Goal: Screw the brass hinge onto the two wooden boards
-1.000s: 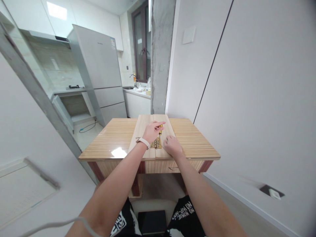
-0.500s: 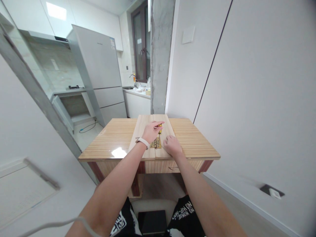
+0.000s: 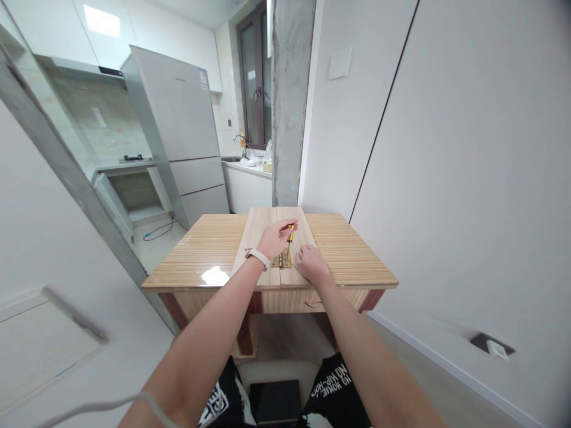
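My left hand [image 3: 277, 235], with a pale band on its wrist, is closed around the yellow-and-black handle of a screwdriver [image 3: 291, 233]. The shaft slants down to a brass-coloured hinge [image 3: 281, 260], which lies unfolded across the seam between two light wooden boards [image 3: 263, 221]. Just right of the hinge, my right hand [image 3: 311, 261] rests on the right board with its fingers curled in. What those fingers hold, if anything, is hidden. A small dark object, perhaps a screw [image 3: 248, 249], lies on the left board near my left wrist.
Underneath the boards stands a striped wooden table [image 3: 357, 255] with a drawer handle [image 3: 313, 304] at its front. A white wall [image 3: 446, 148] rises on the right. Behind are a grey pillar [image 3: 292, 107] and a fridge [image 3: 178, 107]. A pale cable [image 3: 98, 405] crosses the lower left.
The screwdriver's handle leans slightly more to the right, and my left fingers have shifted a little with it. My right hand, the hinge and the boards look the same.
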{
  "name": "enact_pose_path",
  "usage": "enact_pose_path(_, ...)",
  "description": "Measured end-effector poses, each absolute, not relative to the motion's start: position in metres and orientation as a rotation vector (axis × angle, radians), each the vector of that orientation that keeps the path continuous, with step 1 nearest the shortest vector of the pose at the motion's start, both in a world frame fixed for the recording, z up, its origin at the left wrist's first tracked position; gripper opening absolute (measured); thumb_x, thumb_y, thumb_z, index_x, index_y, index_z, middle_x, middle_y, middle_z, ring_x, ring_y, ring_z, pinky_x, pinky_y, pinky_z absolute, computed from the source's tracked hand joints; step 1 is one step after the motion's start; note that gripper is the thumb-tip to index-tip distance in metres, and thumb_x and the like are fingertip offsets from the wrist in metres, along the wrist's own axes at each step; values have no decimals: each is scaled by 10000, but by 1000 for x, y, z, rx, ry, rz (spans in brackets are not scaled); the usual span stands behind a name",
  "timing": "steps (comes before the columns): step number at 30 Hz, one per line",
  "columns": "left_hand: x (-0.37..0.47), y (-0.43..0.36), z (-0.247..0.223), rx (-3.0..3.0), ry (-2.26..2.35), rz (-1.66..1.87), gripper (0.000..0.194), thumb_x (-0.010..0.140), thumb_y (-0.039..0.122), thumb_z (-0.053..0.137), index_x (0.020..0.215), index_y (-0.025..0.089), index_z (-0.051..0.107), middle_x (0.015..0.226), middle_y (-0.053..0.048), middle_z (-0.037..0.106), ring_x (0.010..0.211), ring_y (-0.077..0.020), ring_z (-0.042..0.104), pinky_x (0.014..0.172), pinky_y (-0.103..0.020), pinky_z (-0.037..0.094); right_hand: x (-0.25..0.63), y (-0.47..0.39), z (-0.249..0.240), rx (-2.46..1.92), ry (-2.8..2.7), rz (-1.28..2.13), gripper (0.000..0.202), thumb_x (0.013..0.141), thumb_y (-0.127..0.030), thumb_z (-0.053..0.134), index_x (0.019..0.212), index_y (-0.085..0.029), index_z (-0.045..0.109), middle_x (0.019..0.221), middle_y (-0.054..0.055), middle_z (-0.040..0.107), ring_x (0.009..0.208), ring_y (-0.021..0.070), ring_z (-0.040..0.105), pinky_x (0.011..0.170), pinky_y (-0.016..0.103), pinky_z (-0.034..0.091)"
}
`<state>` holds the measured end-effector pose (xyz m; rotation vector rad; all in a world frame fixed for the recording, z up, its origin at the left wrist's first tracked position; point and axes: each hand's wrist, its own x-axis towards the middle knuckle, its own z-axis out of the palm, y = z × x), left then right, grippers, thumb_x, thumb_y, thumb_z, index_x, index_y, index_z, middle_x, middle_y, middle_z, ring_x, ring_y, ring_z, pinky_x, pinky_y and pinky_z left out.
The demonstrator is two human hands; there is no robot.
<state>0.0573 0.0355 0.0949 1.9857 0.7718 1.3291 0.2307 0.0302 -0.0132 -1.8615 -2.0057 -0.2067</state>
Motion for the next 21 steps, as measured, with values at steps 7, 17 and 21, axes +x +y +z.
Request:
enact_pose_path(7, 55, 32, 99, 2081, 916, 1424, 255, 908, 227, 669, 1144, 209, 764, 1064, -77, 689, 820, -135, 666, 771, -272, 594, 231, 30, -13, -1845, -1997, -195, 294, 1006, -370, 443, 1041, -152, 637, 1098, 146, 636, 1105, 240, 544, 976, 330, 360)
enact_pose_path(17, 56, 32, 97, 2109, 796, 1322, 422, 972, 119, 465, 1346, 190, 648, 1266, -87, 706, 1176, -187, 647, 1086, -360, 493, 232, 32, -14, -1842, -2013, -217, 267, 1002, -347, 454, 1010, -151, 636, 1066, 143, 635, 1089, 241, 542, 955, 332, 371)
enact_pose_path(21, 56, 31, 97, 2048, 823, 1319, 400, 966, 126, 480, 1302, 197, 686, 1188, -82, 728, 1065, -172, 678, 994, -320, 541, 231, 31, -14, -1841, -2006, -214, 268, 1002, -345, 452, 1021, -150, 635, 1071, 144, 628, 1099, 238, 538, 958, 331, 371)
